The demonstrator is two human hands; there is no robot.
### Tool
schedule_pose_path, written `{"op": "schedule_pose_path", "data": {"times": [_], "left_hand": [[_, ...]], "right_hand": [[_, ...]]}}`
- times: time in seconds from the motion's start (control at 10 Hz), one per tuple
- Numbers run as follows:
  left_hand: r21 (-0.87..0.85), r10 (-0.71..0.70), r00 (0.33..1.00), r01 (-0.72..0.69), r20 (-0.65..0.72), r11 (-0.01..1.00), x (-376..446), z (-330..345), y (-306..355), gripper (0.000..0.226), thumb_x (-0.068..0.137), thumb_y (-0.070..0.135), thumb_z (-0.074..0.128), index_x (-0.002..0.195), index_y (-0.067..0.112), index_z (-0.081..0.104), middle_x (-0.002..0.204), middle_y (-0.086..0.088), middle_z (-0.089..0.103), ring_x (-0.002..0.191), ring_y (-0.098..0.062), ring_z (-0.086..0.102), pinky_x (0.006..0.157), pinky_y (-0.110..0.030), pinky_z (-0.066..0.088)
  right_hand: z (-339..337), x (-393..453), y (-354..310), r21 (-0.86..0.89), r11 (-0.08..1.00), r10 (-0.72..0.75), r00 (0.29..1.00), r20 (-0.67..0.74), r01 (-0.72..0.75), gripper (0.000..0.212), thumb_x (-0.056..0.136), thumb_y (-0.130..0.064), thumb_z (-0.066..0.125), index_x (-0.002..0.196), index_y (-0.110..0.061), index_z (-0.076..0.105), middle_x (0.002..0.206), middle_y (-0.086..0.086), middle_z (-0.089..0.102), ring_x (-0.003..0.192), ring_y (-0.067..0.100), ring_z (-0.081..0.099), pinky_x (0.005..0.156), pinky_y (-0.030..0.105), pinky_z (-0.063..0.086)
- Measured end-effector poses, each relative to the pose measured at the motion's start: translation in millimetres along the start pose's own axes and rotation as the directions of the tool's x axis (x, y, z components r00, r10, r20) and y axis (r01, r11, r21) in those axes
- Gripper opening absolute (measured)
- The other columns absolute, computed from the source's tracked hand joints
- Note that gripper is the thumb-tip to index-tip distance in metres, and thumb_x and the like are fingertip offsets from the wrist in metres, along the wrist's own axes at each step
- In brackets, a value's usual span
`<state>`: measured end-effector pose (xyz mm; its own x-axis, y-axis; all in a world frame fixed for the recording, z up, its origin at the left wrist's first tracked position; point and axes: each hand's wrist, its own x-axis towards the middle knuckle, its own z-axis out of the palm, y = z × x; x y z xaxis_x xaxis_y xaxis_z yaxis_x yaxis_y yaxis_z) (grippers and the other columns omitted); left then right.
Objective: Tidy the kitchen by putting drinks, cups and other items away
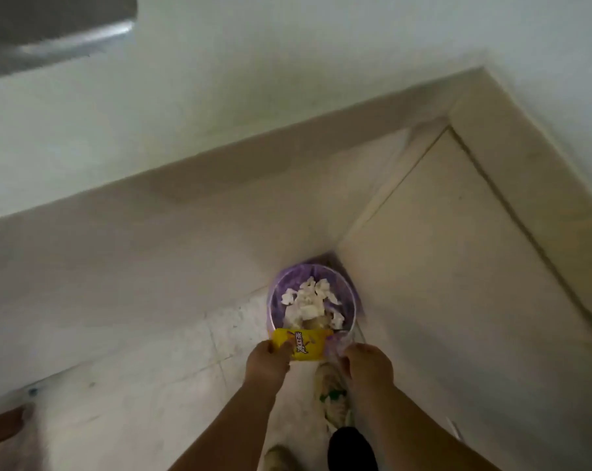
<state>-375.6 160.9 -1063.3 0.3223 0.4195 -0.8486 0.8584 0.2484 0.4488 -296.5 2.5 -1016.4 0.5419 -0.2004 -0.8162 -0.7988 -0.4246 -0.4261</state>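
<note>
Pale floor tiles meet a corner, where a round bin lined with purple plastic sits. At its six o'clock rim, a yellow printed drink carton is pinched by the left hand; light, crushable, best held mid-body. A clear, blurred item is gripped by the right hand; its identity cannot be told.

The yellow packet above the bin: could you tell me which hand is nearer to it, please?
Left. The left hand grips the yellow packet by its left end, at the bin rim. The right hand is just off its right end, holding something clear.
</note>
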Motion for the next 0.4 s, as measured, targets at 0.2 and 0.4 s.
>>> {"op": "schedule_pose_path", "data": {"times": [0.2, 0.4], "left_hand": [[0.092, 0.203, 0.979, -0.202, 0.004, 0.975, 45, 27, -3, 0.026, 0.093, 0.025, 0.063, 0.119, 0.025, 0.059, 0.113, 0.003, 0.067, 0.101, -0.019, 0.063, 0.082, -0.03, 0.049], [0.308, 0.239, 0.97, -0.215, -0.044, 0.927, 27, 13, 7, 0.045, 0.097, 0.01, 0.047, 0.14, 0.022, 0.053, 0.145, -0.004, 0.055, 0.131, -0.024, 0.053, 0.103, -0.034, 0.044]], "right_hand": [[39, 71, 5, 0.039, 0.999, 0.031, 0.999, 0.023, -0.032, 0.021, 0.089, -0.014, 0.067, 0.07, -0.008, 0.07, 0.073, 0.016, 0.072, 0.064, 0.024, 0.065, 0.069, 0.041, 0.057], [53, 70, -1, 0.146, 0.985, 0.072, 0.99, 0.123, -0.09, 0.016, 0.097, -0.011, 0.058, 0.105, -0.002, 0.068, 0.101, 0.016, 0.069, 0.083, 0.022, 0.066, 0.078, 0.03, 0.056]]}}
